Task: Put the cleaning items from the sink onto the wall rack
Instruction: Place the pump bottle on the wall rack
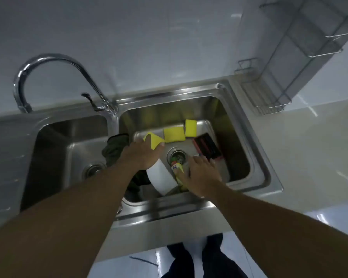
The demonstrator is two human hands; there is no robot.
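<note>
Sponges and bottle in the right sink basin, wall rack empty.
Left hand pinches a yellow sponge; right hand closes on the detergent bottle, which might slip if wet.

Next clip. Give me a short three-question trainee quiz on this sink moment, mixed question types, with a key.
1. True or false: the wall rack already holds a sponge.
2. Which basin holds the cleaning items? A) the one under the faucet spout B) the right basin C) both
3. Fill in: the left hand pinches a yellow ____.

Key
1. False: the rack looks empty; two more yellow sponges lie in the basin.
2. B. The right hand is also down there, on a bottle beside a white roll.
3. Sponge.
</note>
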